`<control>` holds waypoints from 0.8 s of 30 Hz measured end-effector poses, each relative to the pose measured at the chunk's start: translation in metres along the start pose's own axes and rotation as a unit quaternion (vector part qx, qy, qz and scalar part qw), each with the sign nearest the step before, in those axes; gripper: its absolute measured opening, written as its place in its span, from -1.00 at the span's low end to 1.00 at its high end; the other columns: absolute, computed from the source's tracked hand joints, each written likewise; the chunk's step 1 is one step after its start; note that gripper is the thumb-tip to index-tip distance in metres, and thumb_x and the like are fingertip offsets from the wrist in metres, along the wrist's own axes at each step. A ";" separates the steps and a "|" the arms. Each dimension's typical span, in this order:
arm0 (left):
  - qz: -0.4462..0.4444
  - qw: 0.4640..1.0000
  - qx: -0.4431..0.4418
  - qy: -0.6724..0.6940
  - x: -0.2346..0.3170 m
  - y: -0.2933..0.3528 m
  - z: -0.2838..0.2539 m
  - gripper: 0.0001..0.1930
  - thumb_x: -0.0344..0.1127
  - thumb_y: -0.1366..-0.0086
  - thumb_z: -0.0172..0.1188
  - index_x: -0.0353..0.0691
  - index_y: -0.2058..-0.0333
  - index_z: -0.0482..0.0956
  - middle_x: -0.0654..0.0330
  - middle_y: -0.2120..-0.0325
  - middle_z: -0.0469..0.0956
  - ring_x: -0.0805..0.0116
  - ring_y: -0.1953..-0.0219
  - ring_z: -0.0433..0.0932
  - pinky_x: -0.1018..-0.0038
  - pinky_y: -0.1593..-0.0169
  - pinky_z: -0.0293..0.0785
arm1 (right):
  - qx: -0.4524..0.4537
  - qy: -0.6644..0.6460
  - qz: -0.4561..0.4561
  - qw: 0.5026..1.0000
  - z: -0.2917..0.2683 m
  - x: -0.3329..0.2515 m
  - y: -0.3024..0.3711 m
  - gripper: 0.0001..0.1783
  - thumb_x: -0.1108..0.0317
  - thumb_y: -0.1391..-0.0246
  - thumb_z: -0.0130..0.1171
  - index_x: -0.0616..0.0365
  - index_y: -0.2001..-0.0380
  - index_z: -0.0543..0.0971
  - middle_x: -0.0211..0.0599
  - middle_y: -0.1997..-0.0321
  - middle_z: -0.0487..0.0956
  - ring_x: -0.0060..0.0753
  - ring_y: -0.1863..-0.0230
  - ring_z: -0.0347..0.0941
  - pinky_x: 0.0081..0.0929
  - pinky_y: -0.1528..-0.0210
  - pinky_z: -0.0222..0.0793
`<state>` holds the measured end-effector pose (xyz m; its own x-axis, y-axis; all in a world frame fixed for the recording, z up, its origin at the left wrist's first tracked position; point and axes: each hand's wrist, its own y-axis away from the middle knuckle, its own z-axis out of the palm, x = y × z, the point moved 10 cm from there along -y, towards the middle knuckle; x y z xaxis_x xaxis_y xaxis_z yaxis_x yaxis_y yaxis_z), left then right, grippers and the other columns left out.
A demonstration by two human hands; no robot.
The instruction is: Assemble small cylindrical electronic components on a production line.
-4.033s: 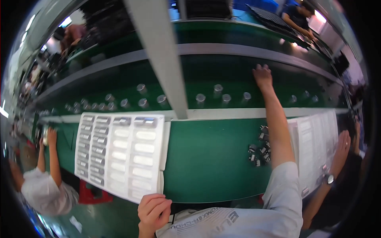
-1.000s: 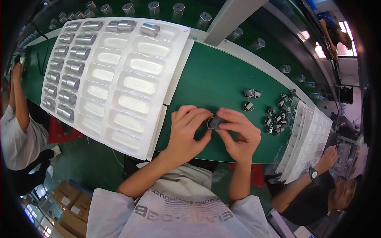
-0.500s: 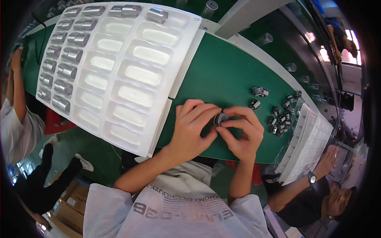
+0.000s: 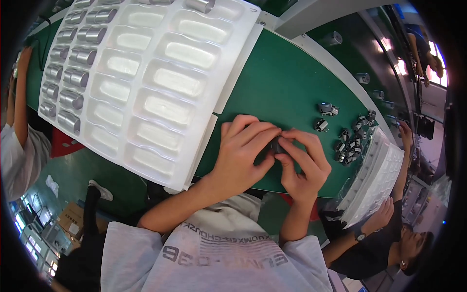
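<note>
Above the green tabletop, in front of my chest, both hands meet around a small dark round part [image 4: 277,145]. My left hand [image 4: 244,152] has its fingers curled over the part's left side, partly hiding it. From the right, my right hand [image 4: 305,163] pinches it between thumb and fingers. Much of the part is covered, so its exact kind does not show. Left of my hands lies a large white moulded tray [image 4: 192,124]; its left columns hold silver metal cylinders [image 4: 76,78], while many pockets nearer to me are bare.
Small black-and-silver parts [image 4: 349,146] are heaped at the right, with a few lying apart [image 4: 327,109]. Beside them rests a stack of white trays [image 4: 374,182], near a co-worker's hand [image 4: 382,214]. A metal post [image 4: 311,17] rises at the back. Another person's arm [image 4: 22,82] is far left.
My view has shifted, so the tray appears higher and further left. My fingers have closed more over the dark part. At the right, the co-worker's arms have moved toward the tray stack.
</note>
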<state>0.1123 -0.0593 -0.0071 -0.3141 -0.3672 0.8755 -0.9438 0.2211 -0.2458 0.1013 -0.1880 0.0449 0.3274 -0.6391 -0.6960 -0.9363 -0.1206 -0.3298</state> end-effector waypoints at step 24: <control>-0.004 1.000 0.031 -0.005 0.001 0.001 -0.003 -0.54 -0.41 0.16 0.54 -0.16 0.17 0.72 0.32 0.16 0.67 0.25 0.06 0.54 0.33 0.06 0.29 | -0.013 0.095 -0.001 0.995 0.005 -0.020 0.008 -0.80 0.85 0.09 0.25 0.42 0.37 0.64 0.00 0.11 0.63 -0.07 0.09 0.64 -0.23 0.00 0.69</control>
<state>0.1119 -0.0564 -0.0053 -0.3072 -0.3787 0.8730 -0.9507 0.1626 -0.2640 0.0879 -0.1723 0.0534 0.3026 -0.7700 -0.5617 -0.9394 -0.1412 -0.3125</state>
